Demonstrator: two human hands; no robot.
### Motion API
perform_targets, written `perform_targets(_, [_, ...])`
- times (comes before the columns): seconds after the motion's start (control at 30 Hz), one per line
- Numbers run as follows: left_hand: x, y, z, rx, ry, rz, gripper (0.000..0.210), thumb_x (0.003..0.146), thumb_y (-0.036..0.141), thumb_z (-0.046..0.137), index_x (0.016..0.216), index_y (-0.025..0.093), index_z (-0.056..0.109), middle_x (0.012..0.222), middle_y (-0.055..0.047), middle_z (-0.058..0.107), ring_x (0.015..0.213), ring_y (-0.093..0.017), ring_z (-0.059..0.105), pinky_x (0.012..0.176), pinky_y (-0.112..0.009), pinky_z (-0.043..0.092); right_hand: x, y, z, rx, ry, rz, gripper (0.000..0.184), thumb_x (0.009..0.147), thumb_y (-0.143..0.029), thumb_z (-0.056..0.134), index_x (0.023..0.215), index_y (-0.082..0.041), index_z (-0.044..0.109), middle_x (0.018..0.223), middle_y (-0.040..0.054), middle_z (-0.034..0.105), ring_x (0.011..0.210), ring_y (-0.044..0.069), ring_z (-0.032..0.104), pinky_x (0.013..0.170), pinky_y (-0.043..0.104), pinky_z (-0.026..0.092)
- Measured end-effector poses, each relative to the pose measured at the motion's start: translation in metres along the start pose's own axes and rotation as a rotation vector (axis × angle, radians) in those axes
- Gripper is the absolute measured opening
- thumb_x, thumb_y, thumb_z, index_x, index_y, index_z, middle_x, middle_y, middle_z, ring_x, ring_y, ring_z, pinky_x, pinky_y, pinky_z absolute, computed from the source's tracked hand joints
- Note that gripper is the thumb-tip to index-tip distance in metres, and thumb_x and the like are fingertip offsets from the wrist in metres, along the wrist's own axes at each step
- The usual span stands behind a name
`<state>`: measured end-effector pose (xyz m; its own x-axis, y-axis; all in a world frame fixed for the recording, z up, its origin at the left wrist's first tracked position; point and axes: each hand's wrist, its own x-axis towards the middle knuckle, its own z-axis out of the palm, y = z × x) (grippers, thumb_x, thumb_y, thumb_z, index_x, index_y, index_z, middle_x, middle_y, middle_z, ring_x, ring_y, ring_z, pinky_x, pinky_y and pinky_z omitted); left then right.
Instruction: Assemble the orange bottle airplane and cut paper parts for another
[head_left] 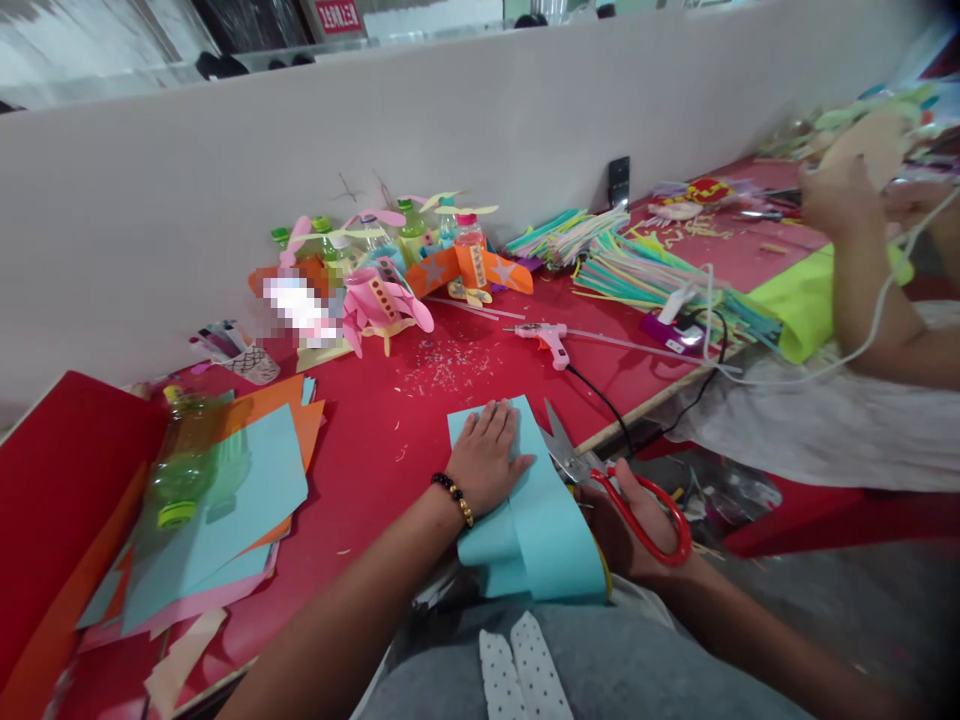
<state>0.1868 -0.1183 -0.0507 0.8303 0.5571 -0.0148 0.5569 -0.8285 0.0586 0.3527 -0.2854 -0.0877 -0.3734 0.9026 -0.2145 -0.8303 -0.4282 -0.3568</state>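
Note:
Light blue paper (555, 525) lies folded at the table's front edge, part of it hanging toward my lap. My left hand (487, 455) rests flat on its upper part, fingers stretched out. Red-handled scissors (574, 458) are in my right hand (630, 520), just right of the paper. Their blades stand apart and point up and to the left, beside the paper's right edge. The underside of the right hand is partly hidden by the paper and the handles. Some yellow shows under the paper's right edge.
A pink glue gun (544, 338) with a black cord lies ahead. Beyond it stand bottle-and-paper planes (472, 260) and bundles of coloured strips (637, 275). Left are stacked paper sheets (262, 470) under a green bottle (184, 465). A co-worker's hands (847, 195) hold beige paper at right.

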Motion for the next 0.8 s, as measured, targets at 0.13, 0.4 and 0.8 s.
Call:
perform_targets(0.13, [-0.001, 0.001, -0.001, 0.004, 0.007, 0.0, 0.07, 0.094, 0.056, 0.029, 0.148, 0.011, 0.028, 0.156, -0.013, 0.026, 0.144, -0.027, 0.02, 0.116, -0.046, 0.022, 0.006, -0.004, 0.011, 0.11, 0.059, 0.011, 0.075, 0.084, -0.076, 0.022, 0.108, -0.017, 0.062, 0.097, 0.0128, 0.072, 0.092, 0.028, 0.066, 0.084, 0.044, 0.048])
perform_targets(0.4, [-0.015, 0.008, 0.008, -0.015, 0.092, 0.029, 0.068, 0.094, 0.055, 0.033, 0.147, 0.013, 0.031, 0.155, -0.012, 0.028, 0.143, -0.028, 0.022, 0.115, -0.047, 0.024, 0.001, 0.005, 0.013, 0.043, 0.13, -0.009, 0.074, 0.081, -0.079, 0.025, 0.109, -0.021, 0.061, 0.099, 0.0124, 0.072, 0.095, 0.03, 0.066, 0.083, 0.045, 0.048])
perform_targets(0.8, [-0.029, 0.016, 0.008, -0.029, 0.086, 0.01, 0.07, 0.093, 0.058, 0.031, 0.147, 0.014, 0.03, 0.155, -0.013, 0.027, 0.144, -0.027, 0.021, 0.116, -0.047, 0.022, 0.004, 0.001, 0.018, -0.032, 0.121, 0.018, 0.079, 0.081, -0.079, 0.021, 0.113, -0.018, 0.059, 0.096, 0.0138, 0.071, 0.089, 0.03, 0.066, 0.08, 0.044, 0.049])
